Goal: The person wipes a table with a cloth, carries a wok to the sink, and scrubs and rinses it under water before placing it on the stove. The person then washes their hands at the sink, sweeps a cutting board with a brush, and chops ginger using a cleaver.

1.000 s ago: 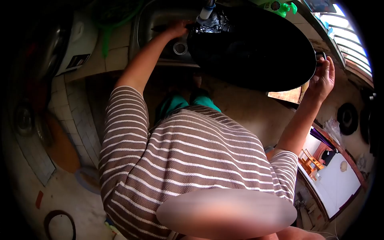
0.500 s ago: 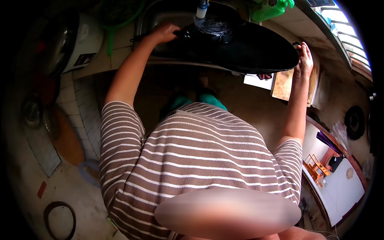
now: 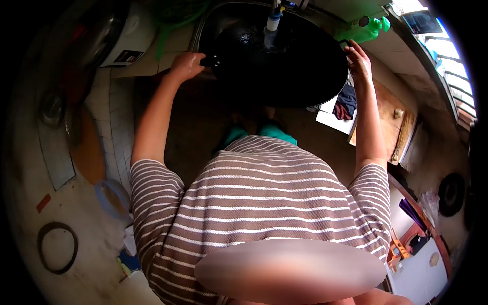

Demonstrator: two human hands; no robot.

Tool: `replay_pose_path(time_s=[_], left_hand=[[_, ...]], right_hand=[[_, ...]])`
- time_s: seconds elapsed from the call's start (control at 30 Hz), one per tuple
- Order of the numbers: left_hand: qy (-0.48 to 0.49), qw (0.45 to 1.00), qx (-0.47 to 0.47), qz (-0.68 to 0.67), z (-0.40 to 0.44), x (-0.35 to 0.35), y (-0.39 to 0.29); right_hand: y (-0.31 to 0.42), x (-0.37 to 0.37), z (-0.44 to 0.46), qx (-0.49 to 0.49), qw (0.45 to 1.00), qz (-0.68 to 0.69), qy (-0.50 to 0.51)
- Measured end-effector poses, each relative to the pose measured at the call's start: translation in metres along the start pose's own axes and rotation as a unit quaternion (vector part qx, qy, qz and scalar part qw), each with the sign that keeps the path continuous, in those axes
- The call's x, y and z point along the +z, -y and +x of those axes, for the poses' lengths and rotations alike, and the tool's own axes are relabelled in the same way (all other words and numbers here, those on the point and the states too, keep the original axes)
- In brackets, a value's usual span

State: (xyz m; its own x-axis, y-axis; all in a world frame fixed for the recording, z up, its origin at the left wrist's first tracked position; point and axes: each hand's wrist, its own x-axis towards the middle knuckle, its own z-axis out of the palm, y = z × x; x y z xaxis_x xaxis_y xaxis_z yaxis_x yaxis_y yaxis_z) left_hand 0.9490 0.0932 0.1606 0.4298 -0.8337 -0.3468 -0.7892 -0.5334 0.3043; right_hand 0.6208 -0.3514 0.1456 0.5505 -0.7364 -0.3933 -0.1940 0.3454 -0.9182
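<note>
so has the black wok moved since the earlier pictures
Yes. Against the tap, the wok has moved left: its left handle was close beside the stream a second ago and is now well clear of it.

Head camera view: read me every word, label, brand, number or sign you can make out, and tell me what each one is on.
No text can be read.
White appliance: dark label on its side, too small and blurred to read.
Green bottle: dark round mark on it, too small to read.
Black wok: no lettering shows.
</note>
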Motion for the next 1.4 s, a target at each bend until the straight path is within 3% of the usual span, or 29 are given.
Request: replay_pose_path(time_s=[0.33,0.53,0.73,0.8,1.13,1.23,1.4], left_hand=[[-0.022,0.982,-0.182,0.044,-0.085,0.002,-0.048],[-0.050,0.976,-0.184,0.105,-0.117,-0.017,-0.073],[-0.082,0.985,-0.129,0.080,-0.100,-0.014,-0.088],[-0.029,0.986,-0.161,0.042,-0.082,-0.014,-0.086],[-0.052,0.976,-0.212,0.003,-0.094,0.031,-0.042],[-0.066,0.973,-0.219,0.010,-0.111,0.038,-0.040],[-0.105,0.970,-0.217,0.007,-0.127,0.052,-0.052]], right_hand=[[-0.014,0.074,0.004,-0.001,0.996,0.066,0.055],[-0.055,0.067,0.008,0.011,0.985,0.164,0.061],[-0.041,0.040,-0.007,0.027,0.991,0.130,-0.022],[-0.036,0.036,0.003,0.011,0.993,0.111,-0.039],[-0.014,0.090,-0.005,-0.047,0.995,0.082,0.008],[-0.017,0.095,-0.021,-0.046,0.989,0.143,0.017],[-0.022,0.079,-0.047,-0.052,0.989,0.135,0.006]])
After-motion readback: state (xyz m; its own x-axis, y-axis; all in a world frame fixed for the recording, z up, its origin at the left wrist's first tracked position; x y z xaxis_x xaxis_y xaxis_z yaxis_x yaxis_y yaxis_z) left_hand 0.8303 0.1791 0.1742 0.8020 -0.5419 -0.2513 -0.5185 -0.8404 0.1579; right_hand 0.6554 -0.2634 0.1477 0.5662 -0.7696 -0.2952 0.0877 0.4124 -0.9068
